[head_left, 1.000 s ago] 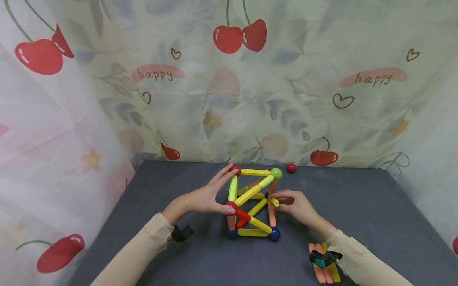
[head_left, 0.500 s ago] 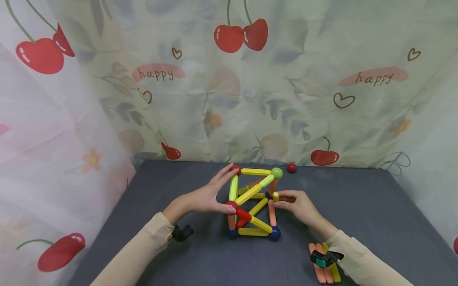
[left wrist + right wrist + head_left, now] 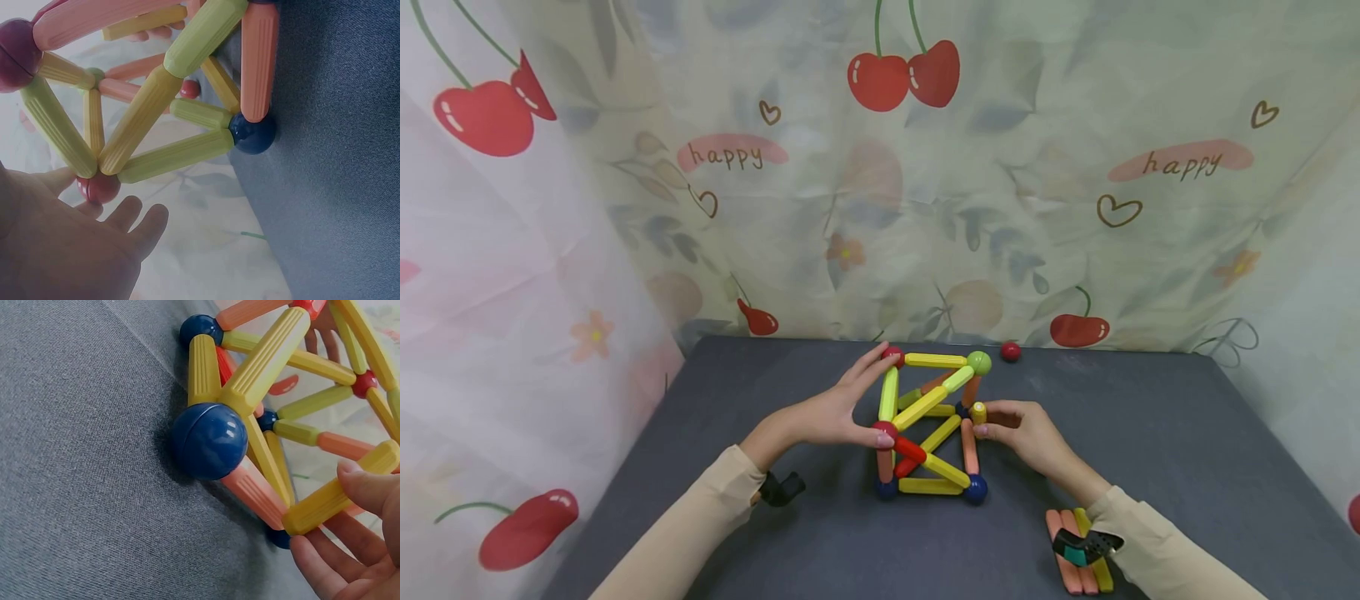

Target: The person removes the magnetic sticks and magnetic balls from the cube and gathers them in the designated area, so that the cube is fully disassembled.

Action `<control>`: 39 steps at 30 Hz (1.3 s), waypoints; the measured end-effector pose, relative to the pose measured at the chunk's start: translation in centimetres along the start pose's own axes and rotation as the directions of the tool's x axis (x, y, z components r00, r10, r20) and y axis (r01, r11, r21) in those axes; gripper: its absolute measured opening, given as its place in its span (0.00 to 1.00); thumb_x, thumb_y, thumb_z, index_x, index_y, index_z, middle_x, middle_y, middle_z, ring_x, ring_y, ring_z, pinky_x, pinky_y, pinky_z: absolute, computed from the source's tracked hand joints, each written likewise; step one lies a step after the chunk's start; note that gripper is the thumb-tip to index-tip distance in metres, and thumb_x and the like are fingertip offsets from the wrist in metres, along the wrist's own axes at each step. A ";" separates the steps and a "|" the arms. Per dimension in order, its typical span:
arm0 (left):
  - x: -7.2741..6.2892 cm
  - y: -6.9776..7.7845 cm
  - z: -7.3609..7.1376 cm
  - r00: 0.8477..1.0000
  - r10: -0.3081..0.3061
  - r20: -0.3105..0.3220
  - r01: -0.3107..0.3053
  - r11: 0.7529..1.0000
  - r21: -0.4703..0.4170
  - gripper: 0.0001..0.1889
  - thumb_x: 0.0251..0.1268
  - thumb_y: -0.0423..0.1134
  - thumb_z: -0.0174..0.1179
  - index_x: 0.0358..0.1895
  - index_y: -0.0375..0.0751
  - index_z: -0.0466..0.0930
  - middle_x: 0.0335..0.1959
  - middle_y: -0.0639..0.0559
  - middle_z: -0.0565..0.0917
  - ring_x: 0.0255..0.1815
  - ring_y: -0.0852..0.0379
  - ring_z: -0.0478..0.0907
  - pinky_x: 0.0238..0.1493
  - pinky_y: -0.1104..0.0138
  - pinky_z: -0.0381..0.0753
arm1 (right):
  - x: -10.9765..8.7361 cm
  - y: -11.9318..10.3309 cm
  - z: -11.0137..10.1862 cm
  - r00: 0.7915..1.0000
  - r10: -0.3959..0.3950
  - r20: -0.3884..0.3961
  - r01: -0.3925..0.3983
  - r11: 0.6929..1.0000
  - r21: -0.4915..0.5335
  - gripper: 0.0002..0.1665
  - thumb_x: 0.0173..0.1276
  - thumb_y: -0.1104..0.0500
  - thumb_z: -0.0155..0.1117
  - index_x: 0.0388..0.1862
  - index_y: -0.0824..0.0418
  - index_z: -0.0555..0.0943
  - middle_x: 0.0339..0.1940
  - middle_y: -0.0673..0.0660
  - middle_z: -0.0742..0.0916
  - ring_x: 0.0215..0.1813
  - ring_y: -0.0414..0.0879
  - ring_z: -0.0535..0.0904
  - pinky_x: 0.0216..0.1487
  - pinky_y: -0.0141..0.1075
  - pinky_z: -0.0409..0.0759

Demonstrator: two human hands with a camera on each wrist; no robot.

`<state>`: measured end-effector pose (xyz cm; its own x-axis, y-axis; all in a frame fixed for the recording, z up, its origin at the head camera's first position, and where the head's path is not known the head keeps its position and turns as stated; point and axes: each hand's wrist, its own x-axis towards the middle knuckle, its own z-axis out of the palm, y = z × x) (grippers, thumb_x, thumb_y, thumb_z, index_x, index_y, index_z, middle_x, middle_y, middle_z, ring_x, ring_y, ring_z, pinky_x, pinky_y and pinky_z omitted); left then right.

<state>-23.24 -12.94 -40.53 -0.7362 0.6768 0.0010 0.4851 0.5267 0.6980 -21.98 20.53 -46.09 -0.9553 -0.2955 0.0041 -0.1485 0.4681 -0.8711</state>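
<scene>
Taking the rod-and-ball frame (image 3: 922, 408) as the middle of the dial in the head view, the left hand (image 3: 831, 417) sits at 9 o'clock, spread wide, its thumb on the near red ball (image 3: 885, 435) and its fingers reaching to the far red ball (image 3: 892, 357) at 11 o'clock. The right hand (image 3: 1028, 433), at 3 o'clock, pinches a short yellow rod (image 3: 340, 490) between thumb and fingers, the rod standing nearly upright in the head view. Its lower end is right by the rear blue ball (image 3: 279, 539); whether they touch, I cannot tell. The frame stands on the dark grey table (image 3: 865, 554), with a green ball (image 3: 979, 363) at its upper corner between 1 and 2 o'clock and front blue balls at 7 and 5 o'clock. Beyond the green ball, toward 2 o'clock, a loose red ball (image 3: 1011, 352) lies near the table's back edge. At 4 o'clock, pink and yellow rods (image 3: 1070, 575) lie side by side, partly hidden by the black wrist device (image 3: 1086, 547). Behind the table hangs a cherry-printed cloth (image 3: 1037, 208) lettered "happy".
</scene>
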 end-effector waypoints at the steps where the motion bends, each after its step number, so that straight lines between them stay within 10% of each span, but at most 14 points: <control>1: 0.0 0.0 0.0 1.000 0.001 0.000 -0.001 1.000 0.000 0.57 0.53 0.71 0.64 0.80 0.69 0.34 0.79 0.74 0.24 0.84 0.48 0.32 0.73 0.34 0.55 | 0.0 -0.1 0.0 1.000 -0.002 0.002 0.002 1.000 -0.003 0.26 0.65 0.51 0.70 0.59 0.61 0.82 0.55 0.60 0.88 0.53 0.48 0.85 0.52 0.36 0.84; 39: -0.1 0.2 -0.1 1.000 -0.005 0.001 0.005 1.000 -0.003 0.57 0.53 0.71 0.64 0.79 0.71 0.34 0.79 0.74 0.24 0.84 0.47 0.32 0.73 0.34 0.55 | -4.6 -0.1 -1.7 0.977 0.213 0.022 -0.214 0.973 0.081 0.34 0.66 0.59 0.69 0.69 0.62 0.70 0.38 0.59 0.81 0.35 0.45 0.83 0.35 0.41 0.87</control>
<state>-23.12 -12.95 -40.35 -0.7383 0.6744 -0.0033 0.4800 0.5289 0.6999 -17.98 23.28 -45.13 -0.9592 -0.2076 -0.1921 0.0804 0.4510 -0.8889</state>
